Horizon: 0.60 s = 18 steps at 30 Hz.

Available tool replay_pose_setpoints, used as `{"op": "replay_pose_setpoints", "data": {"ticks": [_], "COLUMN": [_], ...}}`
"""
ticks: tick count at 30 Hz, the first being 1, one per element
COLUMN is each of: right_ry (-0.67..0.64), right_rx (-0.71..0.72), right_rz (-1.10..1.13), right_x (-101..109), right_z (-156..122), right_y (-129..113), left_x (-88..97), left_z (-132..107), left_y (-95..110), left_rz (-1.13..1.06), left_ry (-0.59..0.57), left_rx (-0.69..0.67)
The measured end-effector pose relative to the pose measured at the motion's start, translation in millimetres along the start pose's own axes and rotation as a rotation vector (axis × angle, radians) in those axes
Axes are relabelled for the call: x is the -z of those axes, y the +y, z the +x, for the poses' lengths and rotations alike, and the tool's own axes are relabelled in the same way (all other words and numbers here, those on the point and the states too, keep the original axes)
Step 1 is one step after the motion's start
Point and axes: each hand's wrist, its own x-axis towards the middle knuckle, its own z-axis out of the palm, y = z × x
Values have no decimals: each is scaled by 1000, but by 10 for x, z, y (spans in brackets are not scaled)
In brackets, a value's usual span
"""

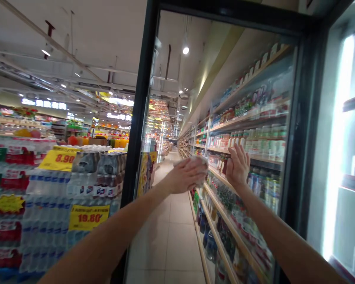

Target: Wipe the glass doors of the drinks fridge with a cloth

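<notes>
The open glass door (171,232) of a refrigerated display cabinet stands in front of me, in a dark frame. My left hand (186,175) is stretched out at the middle of the pane, fingers together and flat over a crumpled whitish cloth (204,167). Motion blurs the cloth and the fingertips. My right hand (239,165) is raised a little to the right, at the pane, with its fingers extended and nothing seen in it. Whether its palm touches the glass I cannot tell.
Shelves of bottled drinks (260,138) show in the pane. At right is the cabinet's lit interior with a bright light strip (339,146). Stacked packs of bottled water (45,219) with yellow price signs (88,217) stand at left. A tiled floor (180,244) shows through the pane.
</notes>
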Motion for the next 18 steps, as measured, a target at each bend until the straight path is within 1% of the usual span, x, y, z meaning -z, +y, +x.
{"op": "replay_pose_setpoints", "data": {"ticks": [1, 3, 4, 5, 6, 7, 9, 10, 11, 12, 13, 14, 15, 17, 18], "right_ry": [4, 16, 21, 25, 27, 26, 21, 19, 19, 20, 19, 17, 13, 1, -1], "right_rx": [1, 7, 10, 11, 10, 7, 3, 4, 7, 11, 12, 11, 7, -6, -10], "right_rz": [1, 1, 2, 5, 10, 14, 16, 15, 13, 10, 8, 7, 6, 1, 1], "right_x": [-1, -5, -7, -9, -10, -10, -10, -9, -9, -8, -8, -7, -6, -1, 3], "right_z": [0, -1, -1, -1, -1, -1, -1, -2, -2, -3, -3, -3, -3, 1, 4], "right_y": [3, 7, 8, 8, 8, 8, 11, 13, 15, 18, 21, 23, 23, 17, 11], "left_x": [70, 196, 232, 242, 226, 189, 83, 35, 2, -8, 3, 34, 77, 158, 181], "left_z": [28, 76, 93, 103, 105, 101, 81, 72, 68, 69, 78, 92, 111, 153, 170], "left_y": [-158, -415, -471, -464, -396, -281, -11, 91, 143, 134, 68, -43, -179, -427, -496], "left_rz": [30, 103, 129, 141, 134, 110, 33, -4, -32, -46, -45, -30, -4, 66, 99], "left_ry": [37, 135, 174, 189, 175, 136, 26, -26, -66, -89, -91, -70, -28, 97, 157], "left_rx": [145, 514, 654, 721, 699, 594, 252, 85, -46, -123, -140, -98, -7, 287, 442]}}
